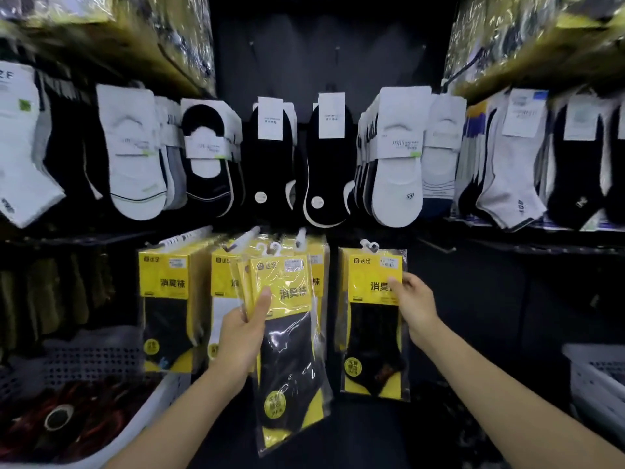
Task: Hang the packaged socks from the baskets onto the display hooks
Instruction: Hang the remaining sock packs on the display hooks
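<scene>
My left hand (pixel 245 328) grips a small stack of yellow-and-black packaged socks (pixel 287 336), thumb across the front of the top pack, white hangers at its top. My right hand (pixel 411 299) pinches the right edge of another yellow sock pack (pixel 370 319) that hangs by its white hanger on a display hook (pixel 368 246). More of the same packs hang on hooks to the left (pixel 165 309), and further packs (pixel 223 275) hang behind the stack I hold.
A white perforated basket (pixel 101 360) with dark and red goods stands at lower left. Another white basket (pixel 595 374) shows at the right edge. Rows of white and black socks (pixel 270 157) hang on hooks above. Shelves of wrapped packs overhang at both upper corners.
</scene>
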